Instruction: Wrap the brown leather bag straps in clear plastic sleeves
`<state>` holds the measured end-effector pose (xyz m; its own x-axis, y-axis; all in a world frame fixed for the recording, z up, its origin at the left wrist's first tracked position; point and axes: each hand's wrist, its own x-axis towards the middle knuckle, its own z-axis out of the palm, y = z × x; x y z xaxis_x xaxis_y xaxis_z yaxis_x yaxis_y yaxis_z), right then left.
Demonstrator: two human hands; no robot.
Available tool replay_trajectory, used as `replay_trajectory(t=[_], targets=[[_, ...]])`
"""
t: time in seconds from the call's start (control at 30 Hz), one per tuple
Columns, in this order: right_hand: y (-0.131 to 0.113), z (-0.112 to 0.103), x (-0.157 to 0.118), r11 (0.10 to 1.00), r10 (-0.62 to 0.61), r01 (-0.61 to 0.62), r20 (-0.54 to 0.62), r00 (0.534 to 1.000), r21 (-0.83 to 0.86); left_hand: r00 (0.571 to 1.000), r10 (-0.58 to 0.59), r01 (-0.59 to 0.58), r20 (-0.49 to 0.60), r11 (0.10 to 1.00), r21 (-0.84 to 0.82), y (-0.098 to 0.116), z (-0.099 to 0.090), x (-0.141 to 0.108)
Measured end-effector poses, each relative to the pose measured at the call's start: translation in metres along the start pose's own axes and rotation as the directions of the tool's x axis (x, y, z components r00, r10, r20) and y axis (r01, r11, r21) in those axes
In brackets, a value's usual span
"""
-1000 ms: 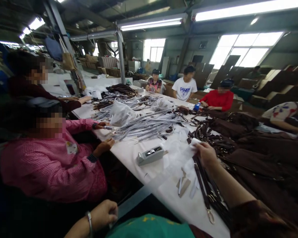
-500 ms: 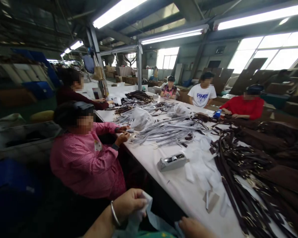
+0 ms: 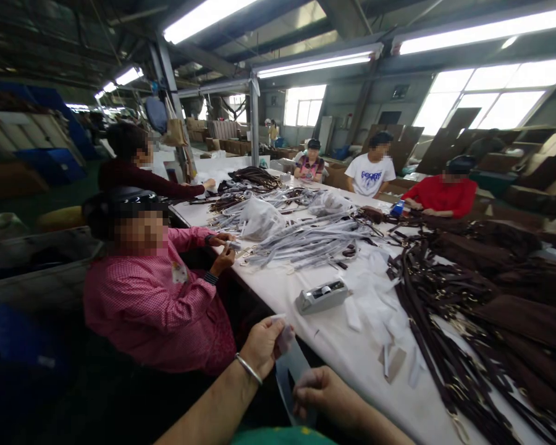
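My left hand (image 3: 265,347), with a silver bangle at its wrist, pinches one end of a thin white translucent strip (image 3: 296,358) at the bottom middle. The strip hangs in a loop in front of the table's near edge. Lower and to the right, my right hand (image 3: 323,394) has its fingers curled at the strip's other part; its fingertips are partly hidden. Beyond my hands, a grey tape dispenser (image 3: 323,296) rests on the white table (image 3: 278,293). White translucent sheets (image 3: 380,296) lie to its right.
Dark brown straps with gold clasps (image 3: 426,327) and brown fabric pieces (image 3: 528,315) cover the right side. Straps in clear wrapping (image 3: 301,241) lie mid-table. A person in pink (image 3: 152,296) works close at the left; several other people are round the table.
Both hands have come up and my right hand has moved left, closer to my left hand. More of the strip shows between them. The view has shifted slightly.
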<state>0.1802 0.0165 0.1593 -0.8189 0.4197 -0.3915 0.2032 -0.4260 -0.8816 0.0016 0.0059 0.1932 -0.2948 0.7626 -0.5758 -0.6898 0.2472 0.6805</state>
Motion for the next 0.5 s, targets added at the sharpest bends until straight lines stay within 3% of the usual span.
replay_trajectory(t=[0.23,0.4,0.5], targets=[[-0.028,-0.020,-0.022,1.000,-0.020,0.020,-0.009,1.000,-0.007,0.979,0.127,-0.139,-0.158,0.988,-0.065,0.013,-0.019,0.023],[-0.046,-0.066,-0.029,0.988,0.006,-0.019,-0.092,0.996,-0.150,0.954,0.184,-0.213,-0.236,0.972,-0.101,0.039,-0.016,0.050],[-0.050,-0.092,-0.046,0.985,0.009,-0.022,-0.072,0.997,-0.174,0.936,0.194,-0.232,-0.293,0.968,-0.099,0.054,-0.018,0.068]])
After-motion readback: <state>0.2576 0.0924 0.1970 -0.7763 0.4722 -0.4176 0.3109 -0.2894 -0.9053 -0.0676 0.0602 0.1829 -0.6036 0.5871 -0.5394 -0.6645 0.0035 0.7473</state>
